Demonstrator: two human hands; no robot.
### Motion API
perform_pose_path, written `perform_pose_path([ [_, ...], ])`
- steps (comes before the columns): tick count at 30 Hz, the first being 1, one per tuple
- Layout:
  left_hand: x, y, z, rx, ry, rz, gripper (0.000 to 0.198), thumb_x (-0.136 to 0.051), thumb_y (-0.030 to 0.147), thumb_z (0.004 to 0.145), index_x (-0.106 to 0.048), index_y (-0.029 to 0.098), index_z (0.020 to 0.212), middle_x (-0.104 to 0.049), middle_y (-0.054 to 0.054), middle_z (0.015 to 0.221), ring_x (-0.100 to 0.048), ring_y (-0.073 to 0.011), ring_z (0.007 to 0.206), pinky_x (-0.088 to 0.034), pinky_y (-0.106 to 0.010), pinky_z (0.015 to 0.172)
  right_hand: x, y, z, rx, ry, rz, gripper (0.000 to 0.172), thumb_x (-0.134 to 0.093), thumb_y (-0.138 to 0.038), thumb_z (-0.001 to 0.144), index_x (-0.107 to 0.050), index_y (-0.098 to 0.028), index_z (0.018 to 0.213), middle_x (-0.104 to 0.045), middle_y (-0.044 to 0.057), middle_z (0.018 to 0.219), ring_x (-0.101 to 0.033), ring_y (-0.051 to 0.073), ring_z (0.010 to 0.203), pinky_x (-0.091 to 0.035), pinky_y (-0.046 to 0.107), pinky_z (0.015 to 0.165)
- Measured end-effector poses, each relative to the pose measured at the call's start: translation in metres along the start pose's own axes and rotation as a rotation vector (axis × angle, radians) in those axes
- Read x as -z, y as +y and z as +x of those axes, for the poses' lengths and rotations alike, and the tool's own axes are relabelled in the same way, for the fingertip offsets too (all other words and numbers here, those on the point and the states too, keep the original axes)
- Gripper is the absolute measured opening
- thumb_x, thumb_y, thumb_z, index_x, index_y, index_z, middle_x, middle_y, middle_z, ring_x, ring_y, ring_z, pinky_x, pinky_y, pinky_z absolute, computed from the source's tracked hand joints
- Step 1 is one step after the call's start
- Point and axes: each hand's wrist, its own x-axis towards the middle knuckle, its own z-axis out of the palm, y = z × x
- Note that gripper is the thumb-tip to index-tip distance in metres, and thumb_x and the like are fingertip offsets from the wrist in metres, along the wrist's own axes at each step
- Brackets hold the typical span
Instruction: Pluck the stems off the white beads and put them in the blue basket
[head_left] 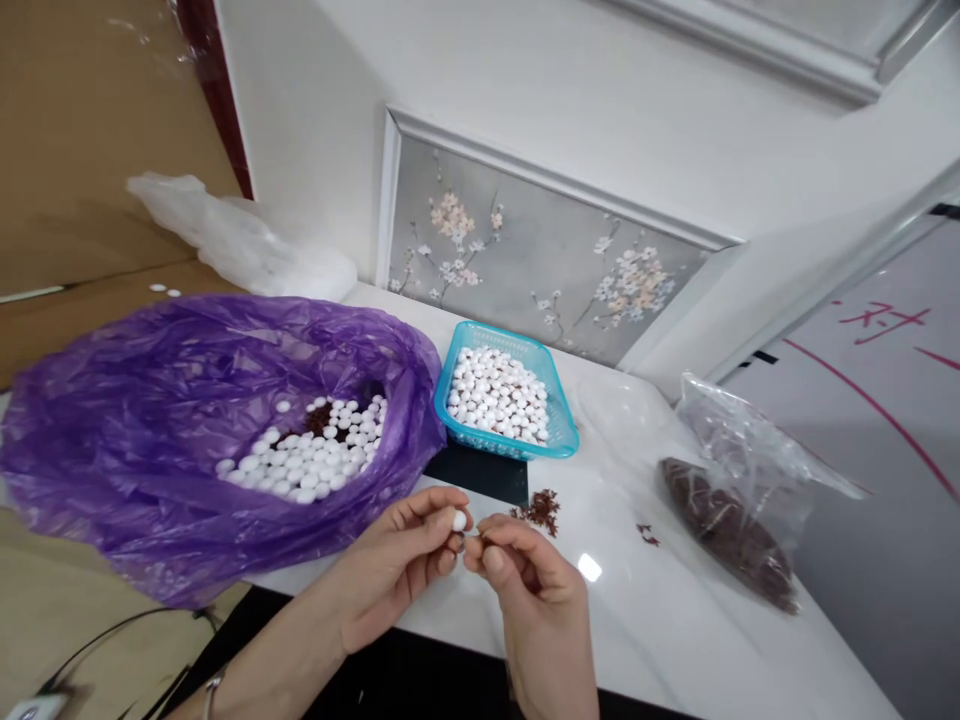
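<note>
Between the thumb and fingers of my left hand (409,550) is a small white ball (459,520). My right hand (536,590) is pinched close beside it, fingertips almost meeting the left ones; whatever it grips is too small and hidden to name. Just beyond the fingers lies a little heap of reddish-brown bits (541,510) on the white table (637,620). To the left, a purple plastic bag (165,400) lies spread out with many white balls (300,465) and some brown bits inside. A blue basket (566,437) behind my hands holds many more white balls.
A clear bag of brown bits (727,530) lies at the right, with a few loose bits (646,535) nearby. A dark flat piece (480,475) sits before the basket. A framed flower picture (517,240) and a whiteboard (862,400) stand behind.
</note>
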Motion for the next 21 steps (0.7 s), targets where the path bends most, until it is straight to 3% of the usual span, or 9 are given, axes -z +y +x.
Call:
perform_pose_path([
  [3, -0.001, -0.001, -0.001, -0.024, -0.042, 0.022, 0.008, -0.07, 0.023, 0.079, -0.069, 0.014, 0.08, -0.062, 0.001, 0.072, -0.06, -0.0057, 0.065, -0.049, -0.014, 0.065, -0.004, 0.001, 0.001, -0.028, 0.017, -0.025, 0.006, -0.063, -0.027, 0.085, -0.068, -0.024, 0.084, -0.062, -0.001, 0.089, -0.059, 0.011, 0.074, -0.05, 0.025, 0.073],
  [11, -0.001, -0.004, 0.001, -0.056, -0.077, 0.028, 0.01, -0.071, 0.022, 0.078, -0.069, 0.013, 0.076, -0.06, 0.001, 0.068, -0.056, -0.0053, 0.063, -0.047, -0.015, 0.066, -0.015, -0.005, 0.003, 0.081, -0.017, -0.122, 0.013, -0.06, -0.023, 0.086, -0.062, -0.023, 0.074, -0.054, -0.003, 0.081, -0.051, 0.011, 0.082, -0.043, 0.02, 0.075],
  [21, 0.0, -0.006, 0.0, -0.093, 0.019, 0.062, 0.013, -0.079, 0.023, 0.069, -0.071, 0.015, 0.075, -0.063, 0.001, 0.07, -0.058, -0.0084, 0.069, -0.048, -0.02, 0.073, -0.018, -0.005, -0.001, 0.179, 0.071, -0.334, 0.012, -0.058, -0.027, 0.086, -0.062, -0.021, 0.076, -0.055, 0.001, 0.086, -0.053, 0.015, 0.086, -0.044, 0.025, 0.076],
])
